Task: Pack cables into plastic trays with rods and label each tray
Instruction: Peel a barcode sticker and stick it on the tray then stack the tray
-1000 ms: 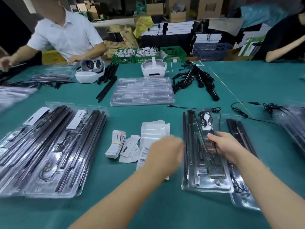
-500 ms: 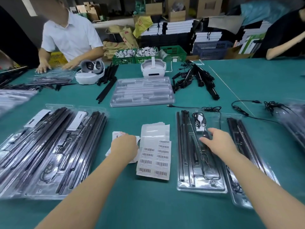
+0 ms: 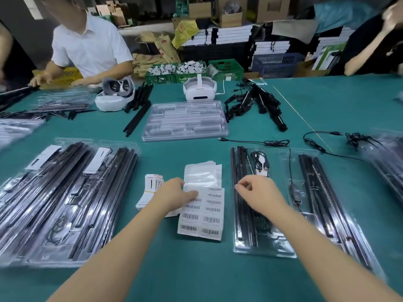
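Observation:
A sheet of barcode labels [image 3: 202, 216] lies on the green table in front of me. My left hand [image 3: 174, 195] touches its top left corner with its fingertips. My right hand [image 3: 259, 192] hovers with loosely curled fingers, holding nothing, over the left side of a clear plastic tray [image 3: 263, 249]. That tray holds black rods [image 3: 242, 171] and a coiled black cable [image 3: 260, 162]. A second tray with rods [image 3: 327, 203] lies partly under it on the right. Several packed trays [image 3: 65, 203] with white labels lie at the left.
Clear bags [image 3: 202, 173] and a stack of small cards [image 3: 152, 186] lie beside the label sheet. Farther back are empty trays [image 3: 185, 120], loose rods [image 3: 137, 114], a cable pile [image 3: 255, 101], a loose cable [image 3: 316, 144] and two white headsets [image 3: 199, 90]. Other people work at the far edge.
My left hand moved left to the cards, then right onto the label sheet. My right hand lifted off the cable in the tray and shifted left.

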`<control>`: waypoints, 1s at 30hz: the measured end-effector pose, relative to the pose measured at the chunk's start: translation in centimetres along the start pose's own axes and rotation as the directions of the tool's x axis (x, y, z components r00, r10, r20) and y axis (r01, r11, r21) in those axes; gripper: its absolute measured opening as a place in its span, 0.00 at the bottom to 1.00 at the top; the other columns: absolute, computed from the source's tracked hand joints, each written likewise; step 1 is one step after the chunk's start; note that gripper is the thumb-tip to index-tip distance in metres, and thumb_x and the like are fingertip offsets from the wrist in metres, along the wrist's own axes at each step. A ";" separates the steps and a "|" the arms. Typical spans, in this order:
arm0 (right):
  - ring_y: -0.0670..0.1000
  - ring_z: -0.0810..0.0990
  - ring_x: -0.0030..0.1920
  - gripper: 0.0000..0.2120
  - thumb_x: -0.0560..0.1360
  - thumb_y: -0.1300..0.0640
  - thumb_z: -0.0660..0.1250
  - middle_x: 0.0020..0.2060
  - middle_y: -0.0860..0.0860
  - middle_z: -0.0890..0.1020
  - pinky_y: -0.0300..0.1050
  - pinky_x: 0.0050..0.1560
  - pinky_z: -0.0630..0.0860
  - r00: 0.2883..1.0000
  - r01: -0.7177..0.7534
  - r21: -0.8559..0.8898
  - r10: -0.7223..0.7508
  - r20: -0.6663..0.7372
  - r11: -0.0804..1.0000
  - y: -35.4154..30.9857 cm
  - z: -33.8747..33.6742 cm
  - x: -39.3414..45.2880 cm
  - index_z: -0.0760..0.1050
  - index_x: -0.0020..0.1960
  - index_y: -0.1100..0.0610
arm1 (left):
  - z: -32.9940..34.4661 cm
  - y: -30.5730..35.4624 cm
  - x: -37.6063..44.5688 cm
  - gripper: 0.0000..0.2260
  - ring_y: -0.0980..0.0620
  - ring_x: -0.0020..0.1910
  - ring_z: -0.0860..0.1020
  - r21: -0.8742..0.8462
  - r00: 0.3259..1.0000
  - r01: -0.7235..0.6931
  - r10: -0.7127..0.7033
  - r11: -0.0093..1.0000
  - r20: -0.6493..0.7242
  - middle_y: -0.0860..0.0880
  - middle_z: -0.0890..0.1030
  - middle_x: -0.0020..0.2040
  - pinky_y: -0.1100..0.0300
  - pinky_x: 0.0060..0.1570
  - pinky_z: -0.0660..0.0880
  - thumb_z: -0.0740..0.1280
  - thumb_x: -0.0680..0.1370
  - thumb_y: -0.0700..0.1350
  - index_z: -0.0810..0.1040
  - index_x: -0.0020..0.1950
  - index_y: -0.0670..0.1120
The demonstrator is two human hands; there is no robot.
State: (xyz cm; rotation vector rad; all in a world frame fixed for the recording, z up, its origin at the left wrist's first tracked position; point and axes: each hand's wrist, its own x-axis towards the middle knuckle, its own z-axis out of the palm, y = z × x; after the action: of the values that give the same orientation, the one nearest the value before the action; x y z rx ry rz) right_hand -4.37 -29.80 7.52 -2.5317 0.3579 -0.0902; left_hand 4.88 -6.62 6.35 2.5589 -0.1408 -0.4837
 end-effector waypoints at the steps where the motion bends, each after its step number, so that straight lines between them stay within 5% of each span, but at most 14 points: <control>1: 0.43 0.79 0.38 0.10 0.79 0.46 0.64 0.39 0.41 0.80 0.46 0.42 0.80 0.999 -0.007 0.051 0.005 0.050 0.999 -0.6 0.5 -0.3 0.81 0.53 0.50 | 0.1 -0.2 -0.1 0.27 0.49 0.56 0.78 -0.037 1.000 0.001 0.000 0.999 0.020 0.49 0.79 0.61 0.54 0.55 0.74 0.73 0.73 0.58 0.74 0.67 0.49; 5: 0.45 0.82 0.40 0.19 0.77 0.44 0.67 0.44 0.45 0.81 0.47 0.44 0.82 0.984 -0.095 0.274 0.049 0.171 0.957 -2.1 2.5 -1.1 0.73 0.66 0.50 | 0.2 -0.4 -0.4 0.23 0.51 0.39 0.80 -0.435 0.996 -0.061 0.082 0.899 0.031 0.49 0.81 0.44 0.57 0.42 0.75 0.76 0.74 0.45 0.75 0.67 0.49; 10: 0.48 0.81 0.50 0.37 0.71 0.45 0.76 0.52 0.48 0.79 0.48 0.47 0.80 0.954 -0.298 0.572 0.229 0.192 0.764 -2.8 3.3 -1.1 0.63 0.74 0.51 | -0.1 -0.6 -1.9 0.19 0.48 0.44 0.84 -0.748 0.974 -0.213 0.195 0.629 -0.114 0.47 0.83 0.43 0.55 0.45 0.81 0.72 0.77 0.39 0.76 0.65 0.53; 14: 0.51 0.86 0.47 0.24 0.72 0.56 0.76 0.49 0.51 0.86 0.47 0.48 0.82 0.948 -0.317 0.800 0.172 0.266 0.509 -3.6 3.4 -1.1 0.72 0.65 0.59 | 0.0 -0.8 -2.8 0.17 0.49 0.41 0.84 -0.780 0.953 -0.299 0.216 0.550 -0.213 0.49 0.84 0.41 0.59 0.40 0.80 0.72 0.77 0.37 0.79 0.57 0.59; 18: 0.54 0.86 0.50 0.11 0.77 0.58 0.70 0.50 0.54 0.86 0.50 0.49 0.83 0.919 -0.380 0.873 0.016 0.395 0.306 -4.3 3.4 -1.1 0.79 0.59 0.60 | 0.3 -0.8 -3.2 0.20 0.49 0.38 0.84 -0.749 0.931 -0.364 0.233 0.554 -0.280 0.49 0.84 0.41 0.59 0.38 0.80 0.73 0.75 0.38 0.77 0.56 0.63; 21: 0.56 0.86 0.50 0.10 0.78 0.58 0.68 0.50 0.55 0.86 0.52 0.49 0.83 0.915 -0.393 0.874 0.031 0.402 0.284 -4.6 3.8 -1.0 0.80 0.58 0.60 | 0.3 -0.5 -3.4 0.20 0.48 0.42 0.82 -0.554 0.887 -0.457 0.310 0.695 -0.343 0.53 0.81 0.49 0.52 0.46 0.82 0.74 0.75 0.41 0.79 0.56 0.66; 23: 0.57 0.86 0.49 0.10 0.79 0.57 0.68 0.50 0.56 0.86 0.50 0.44 0.83 0.917 -0.393 0.882 0.034 0.398 0.259 -4.8 4.0 -1.0 0.80 0.57 0.60 | 0.4 -0.4 -3.5 0.19 0.54 0.48 0.77 -0.308 0.820 -0.547 0.423 0.779 -0.386 0.57 0.75 0.56 0.58 0.51 0.76 0.75 0.75 0.43 0.80 0.57 0.66; 27: 0.58 0.86 0.50 0.13 0.79 0.53 0.68 0.50 0.58 0.86 0.50 0.45 0.83 0.910 -0.404 0.873 0.027 0.413 0.274 -4.9 4.2 -0.7 0.81 0.57 0.60 | 0.6 -0.5 -4.0 0.15 0.59 0.56 0.67 -0.085 0.765 -0.584 0.512 0.807 -0.390 0.59 0.64 0.69 0.68 0.60 0.66 0.76 0.74 0.48 0.83 0.59 0.58; 30: 0.59 0.86 0.51 0.15 0.79 0.51 0.68 0.50 0.59 0.86 0.53 0.49 0.83 0.903 -0.415 0.861 0.018 0.430 0.294 -4.9 4.2 -0.8 0.80 0.59 0.61 | 0.6 -0.5 -4.3 0.13 0.51 0.55 0.67 0.047 0.704 -0.596 0.549 0.802 -0.450 0.52 0.69 0.71 0.58 0.62 0.67 0.77 0.72 0.49 0.86 0.56 0.55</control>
State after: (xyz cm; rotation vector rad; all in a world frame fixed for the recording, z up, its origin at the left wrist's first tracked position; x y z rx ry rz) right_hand -3.35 -23.43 6.76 -1.2130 0.3577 0.2116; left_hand 0.60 -5.70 6.95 2.2787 -0.7040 0.3337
